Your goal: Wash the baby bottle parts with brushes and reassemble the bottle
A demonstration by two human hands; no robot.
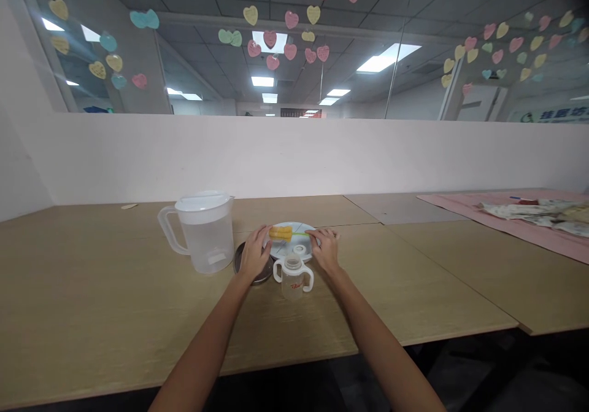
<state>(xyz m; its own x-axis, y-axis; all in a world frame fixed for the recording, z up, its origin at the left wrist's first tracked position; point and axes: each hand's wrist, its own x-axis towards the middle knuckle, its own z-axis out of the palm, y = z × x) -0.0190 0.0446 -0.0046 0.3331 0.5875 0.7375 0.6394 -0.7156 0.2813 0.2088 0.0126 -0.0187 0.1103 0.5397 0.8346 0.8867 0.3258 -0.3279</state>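
Head view: the yellow-headed brush lies level over the round white plate, its thin green handle running toward the plate's right side. At that side, the right hand has its grip closed on the handle's end, pinched in the fingertips. By the plate's left edge, the left hand has its fingers at the outer end of the yellow head; whether that grip is closed on it, I cannot tell. A small white ring sits on the near part of the plate. Just in front of the plate, a clear two-handled bottle stands upright with its top open. A dark round dish is to the plate's near left, partly under the left hand. Farther left of the plate, a lidded clear pitcher stands on the wooden bench; well to the plate's right lies a pink cloth.
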